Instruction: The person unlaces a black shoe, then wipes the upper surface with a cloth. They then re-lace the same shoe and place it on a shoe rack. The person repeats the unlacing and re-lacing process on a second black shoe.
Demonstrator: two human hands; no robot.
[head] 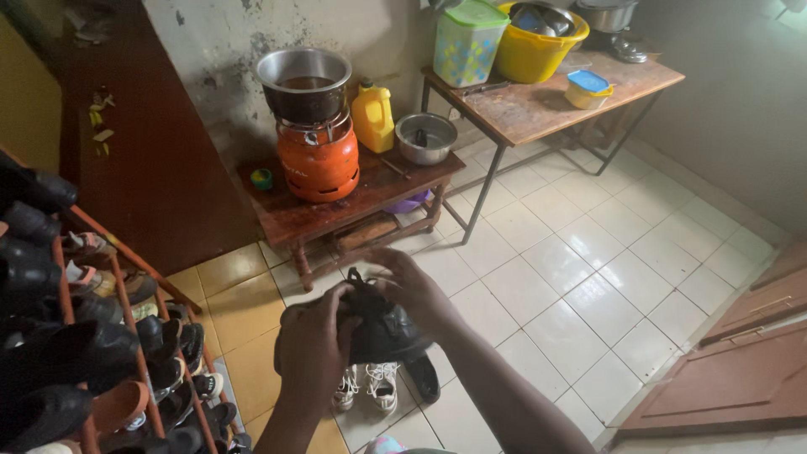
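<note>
Two hands, left (313, 349) and right (414, 290), clasp black shoe (382, 326).

Black shoe (382, 324) partly hidden by hands.

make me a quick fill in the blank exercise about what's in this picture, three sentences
1. Both hands, left hand and right hand, hold a ____ shoe.
2. The metal pot sits on top of an ____ gas cylinder.
3. The white sneakers stand on the floor beside the shoe ____.

Missing words: black; orange; rack
</note>
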